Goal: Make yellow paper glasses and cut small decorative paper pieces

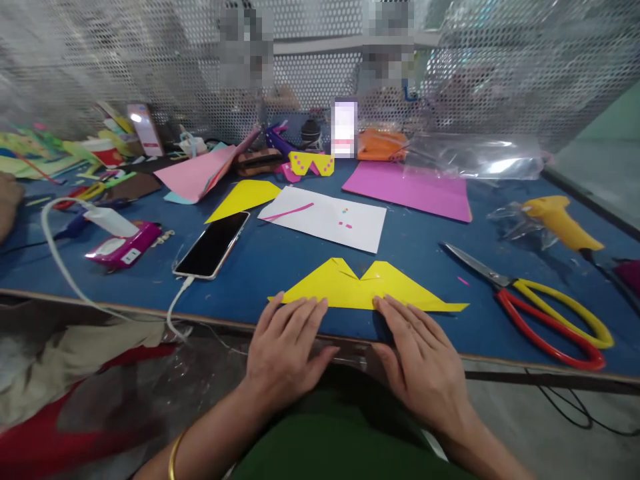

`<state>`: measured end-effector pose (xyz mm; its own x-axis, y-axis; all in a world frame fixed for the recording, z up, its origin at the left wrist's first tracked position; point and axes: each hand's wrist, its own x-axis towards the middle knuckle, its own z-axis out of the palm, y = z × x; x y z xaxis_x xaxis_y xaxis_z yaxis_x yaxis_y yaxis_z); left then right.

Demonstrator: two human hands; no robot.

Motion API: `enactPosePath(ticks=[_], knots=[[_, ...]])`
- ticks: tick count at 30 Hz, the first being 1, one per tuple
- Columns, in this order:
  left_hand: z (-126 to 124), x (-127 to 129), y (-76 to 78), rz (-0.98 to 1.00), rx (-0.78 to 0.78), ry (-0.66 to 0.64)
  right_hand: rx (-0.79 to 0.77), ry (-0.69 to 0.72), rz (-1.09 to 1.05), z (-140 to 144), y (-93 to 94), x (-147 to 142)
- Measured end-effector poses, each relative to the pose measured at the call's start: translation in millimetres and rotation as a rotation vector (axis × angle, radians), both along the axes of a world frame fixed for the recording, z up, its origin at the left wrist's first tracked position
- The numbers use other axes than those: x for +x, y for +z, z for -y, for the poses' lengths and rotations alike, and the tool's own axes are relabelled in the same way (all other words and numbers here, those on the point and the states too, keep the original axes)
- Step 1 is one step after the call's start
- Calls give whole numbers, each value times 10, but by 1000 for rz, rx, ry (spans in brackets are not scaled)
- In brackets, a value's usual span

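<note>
Left hand and right hand lie open, flat, fingertips on folded yellow paper at the table edge; scissors rightward; no readable writing.

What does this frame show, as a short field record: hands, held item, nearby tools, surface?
left hand: flat, fingertips on the paper's lower edge
right hand: flat, fingertips on the same edge
item: folded yellow paper
tools: scissors to the right, glue gun beyond them
phone: dark screen, cable plugged in
surface: blue table
</note>
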<state>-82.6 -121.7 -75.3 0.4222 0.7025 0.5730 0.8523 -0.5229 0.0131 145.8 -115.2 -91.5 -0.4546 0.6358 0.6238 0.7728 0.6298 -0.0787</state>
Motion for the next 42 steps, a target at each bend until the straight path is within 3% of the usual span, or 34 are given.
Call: enactPosePath(ticks=[9,14,19,21,25,28,34,42], knots=[[75,-490,23,-183,55,127,6,-5,-40,-13,8,-13],[152,-545,24,-217,34,170,2,3,-29,-5,29,-8],[288,-424,70,-125,50,336,15,-6,-30,0,-5,-12],[300,-288,85,-88,87,287,24,-8,-35,-5,-20,-20],[160,66,77,-139,-6,-47,23,0,-50,-3,-13,-38],[-4,284,32,-129,-54,-163,-13,-14,-50,0,8,-53],[-145,383,-58,-50,-34,-170,-53,-65,-34,13,49,19],[-165,384,-70,-66,7,-160,-7,-244,-35,127,-15,474]])
